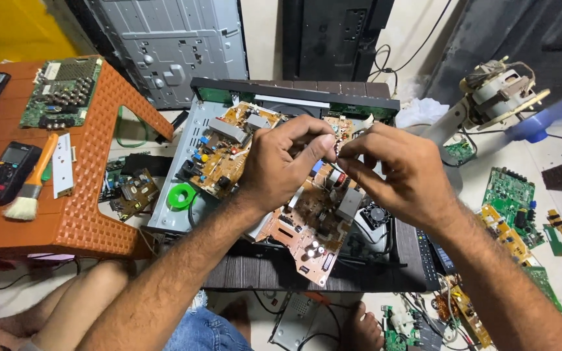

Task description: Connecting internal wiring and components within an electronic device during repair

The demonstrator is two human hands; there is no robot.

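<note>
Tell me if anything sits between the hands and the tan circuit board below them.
Nothing visible does. The left hand and right hand pinch something small together directly above the tan circuit board, open air beneath.

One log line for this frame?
left hand: pinching wire over board | right hand: pinching same spot | chassis: open | brush: on stool

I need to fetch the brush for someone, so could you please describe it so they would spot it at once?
Start at the orange woven plastic stool on the left. On its top, beside the black handheld multimeter, lies the orange-handled paintbrush. Its pale bristle tuft sets it apart from the green circuit board beyond it.
</note>
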